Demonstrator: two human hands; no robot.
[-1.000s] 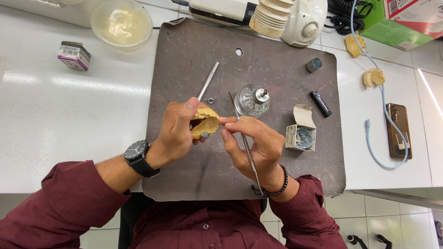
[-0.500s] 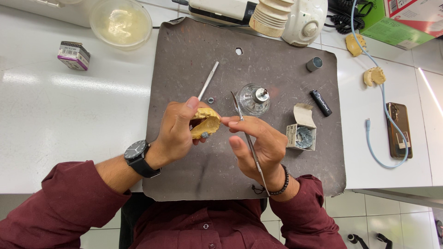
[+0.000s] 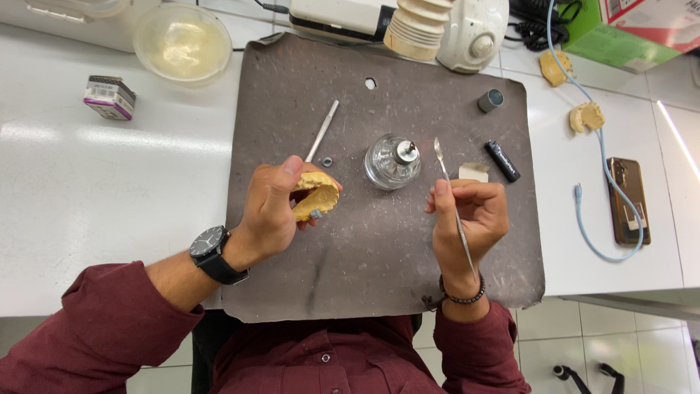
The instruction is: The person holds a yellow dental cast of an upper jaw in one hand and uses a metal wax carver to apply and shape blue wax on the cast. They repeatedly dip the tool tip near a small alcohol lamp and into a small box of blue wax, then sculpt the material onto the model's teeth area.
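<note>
- Left hand point(image 3: 271, 211) is curled around a yellow dental cast point(image 3: 319, 193), thumb up on top, holding it just above the dark grey work mat point(image 3: 379, 277). There's a small grey bit on the cast's lower edge.
- Right hand point(image 3: 467, 219) is closed in a pen-type grip on a thin metal spatula tool point(image 3: 453, 204), blade tip pointing up and away, right beside the glass spirit lamp point(image 3: 391, 160). The two hands are apart, cast and tool not touching.
- Also on the mat: a metal rod-shaped instrument point(image 3: 321, 131) above the left hand with a tiny ring just beside it, a small pale open box point(image 3: 473, 172) partly hidden behind the right hand, a black lighter-shaped stick point(image 3: 503, 160), and a little grey cylinder point(image 3: 491, 100).
- Packages: on the white surface point(image 3: 87, 190), far left, a small rectangular box point(image 3: 109, 97) with a white and purple label. Top right corner, a green carton point(image 3: 627, 33) with a white and red lid.
- Round cloudy plastic bowl point(image 3: 182, 42) top left.
- Two more yellow cast pieces point(image 3: 587, 117) on the right, near a light blue cable point(image 3: 601, 182) that loops past a phone point(image 3: 628, 201).
- White machine with a dial point(image 3: 472, 33) along the back edge.
</note>
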